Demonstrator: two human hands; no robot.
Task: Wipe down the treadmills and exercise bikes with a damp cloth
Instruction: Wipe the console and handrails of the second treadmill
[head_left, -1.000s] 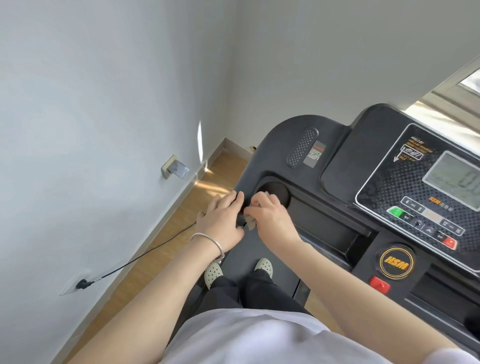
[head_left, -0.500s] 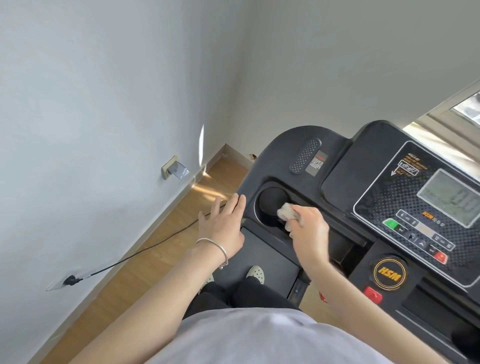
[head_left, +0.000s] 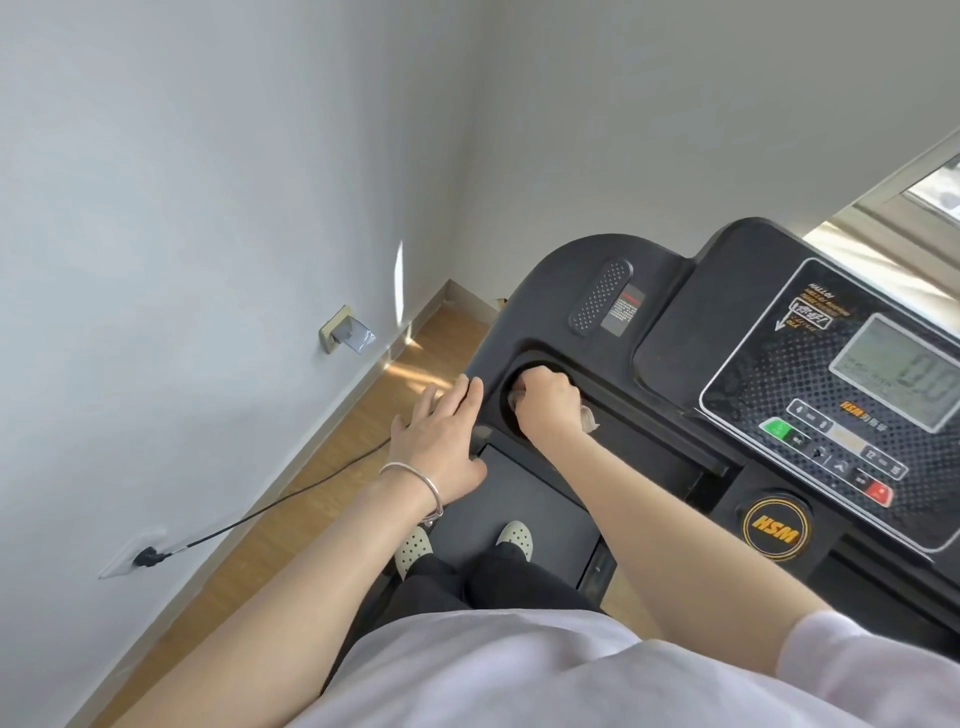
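- At the lower left of the frame, a black plug (head_left: 148, 557) is sitting in a wall socket. Its cable (head_left: 291, 496) is running up and right across the wooden floor toward the treadmill, presumably feeding it power. It is lying well apart from the wiping.
- Left of centre, the left hand (head_left: 441, 441) is lying flat on the left edge of the treadmill console (head_left: 550, 291), fingers straight and relaxed, holding nothing. It is probably bracing the body while the other arm is reaching in. A silver bracelet (head_left: 415, 480) is sitting on its wrist.
- Just right of it, at centre, the right hand (head_left: 548, 405) is curling into a fist round the damp cloth (head_left: 588, 418), which is showing as a pale scrap at the fist's right side. The fist is pressing down into the round cup holder (head_left: 530, 357), likely so that the cloth is reaching the wall and bottom of the recess.
- Toward the right edge, the control panel (head_left: 810, 374) is showing its grey display and coloured buttons, and no hand is touching it.
- Half a second ago the right hand was holding the cloth at the holder's lower right rim, and the dark recess was open to view. Now the fist is sitting inside the recess and covering most of it. The left hand is keeping much the same place on the edge.
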